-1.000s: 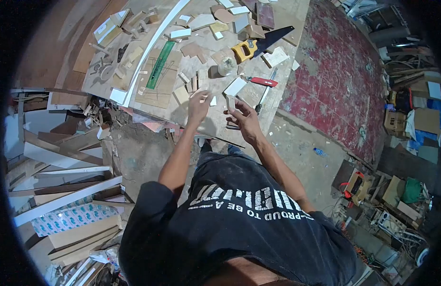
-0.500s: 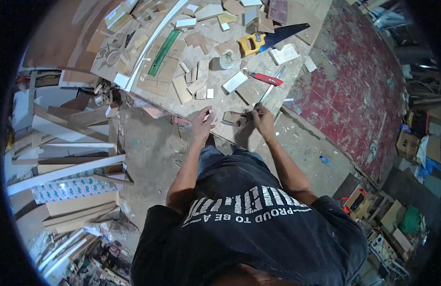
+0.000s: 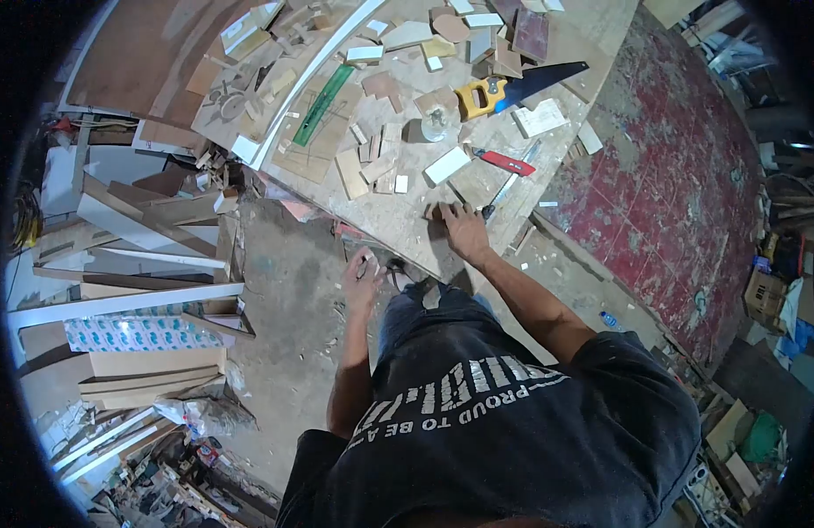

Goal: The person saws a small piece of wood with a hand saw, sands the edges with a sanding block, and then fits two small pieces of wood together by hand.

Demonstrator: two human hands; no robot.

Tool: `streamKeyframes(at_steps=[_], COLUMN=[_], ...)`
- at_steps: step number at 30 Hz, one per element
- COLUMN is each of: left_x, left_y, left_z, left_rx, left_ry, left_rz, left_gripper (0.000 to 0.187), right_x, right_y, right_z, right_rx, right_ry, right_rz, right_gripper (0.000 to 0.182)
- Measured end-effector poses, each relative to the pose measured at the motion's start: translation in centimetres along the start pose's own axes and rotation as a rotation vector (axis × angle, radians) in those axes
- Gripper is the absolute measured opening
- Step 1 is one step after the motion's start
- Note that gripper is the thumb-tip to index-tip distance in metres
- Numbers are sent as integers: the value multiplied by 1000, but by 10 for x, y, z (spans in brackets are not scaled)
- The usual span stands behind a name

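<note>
My right hand is at the table's near corner, its fingers bent over a small brown wooden block that it partly hides. Just right of those fingers lies a narrow-bladed tool with a dark handle. A red utility knife and a white-faced block lie farther in. Off the table edge, my left hand hangs over the floor with curled fingers; whatever is in them, if anything, is too small to make out.
The workbench carries a yellow-handled saw, a clear cup, a green strip and several wood offcuts. Stacked boards stand on the left. A worn red surface lies to the right.
My left hand has drawn back from above the table to below its edge. My right hand has shifted from the dark tool handle onto the small block. The camera view has moved slightly.
</note>
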State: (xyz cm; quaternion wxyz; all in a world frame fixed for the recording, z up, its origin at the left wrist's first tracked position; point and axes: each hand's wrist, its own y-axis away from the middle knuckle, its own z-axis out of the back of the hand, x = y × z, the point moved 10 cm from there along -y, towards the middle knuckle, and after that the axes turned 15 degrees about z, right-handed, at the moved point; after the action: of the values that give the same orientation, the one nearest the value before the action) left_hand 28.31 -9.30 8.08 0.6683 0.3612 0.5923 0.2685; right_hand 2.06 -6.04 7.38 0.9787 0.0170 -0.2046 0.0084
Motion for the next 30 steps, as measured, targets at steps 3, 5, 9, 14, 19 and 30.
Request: streamKeyframes(at_steps=[3, 5, 9, 14, 19, 30], left_x=[8, -1, 1, -10, -9, 35], left_y=[-7, -14, -11, -11, -28, 12], left_z=[11, 16, 12, -32, -94, -131], left_rx=[-13, -39, -36, 21, 33, 610], left_ry=[-44, -87, -210, -417, -687, 189], left_rz=[-23, -57, -114, -273, -324, 291], left_gripper=[37, 38, 41, 46, 46, 42], right_x=[-5, -19, -133, -176, -167, 53], right_y=[-13, -32, -31, -28, 6, 60], right_z=[28, 50, 78, 46, 78, 27], right_rx=[-83, -84, -187, 51, -386, -451], right_ry=[37, 37, 259, 243, -488, -1238], right_rz=[22, 33, -228, -82, -177, -583], right_gripper=[40, 30, 39, 39, 23, 21])
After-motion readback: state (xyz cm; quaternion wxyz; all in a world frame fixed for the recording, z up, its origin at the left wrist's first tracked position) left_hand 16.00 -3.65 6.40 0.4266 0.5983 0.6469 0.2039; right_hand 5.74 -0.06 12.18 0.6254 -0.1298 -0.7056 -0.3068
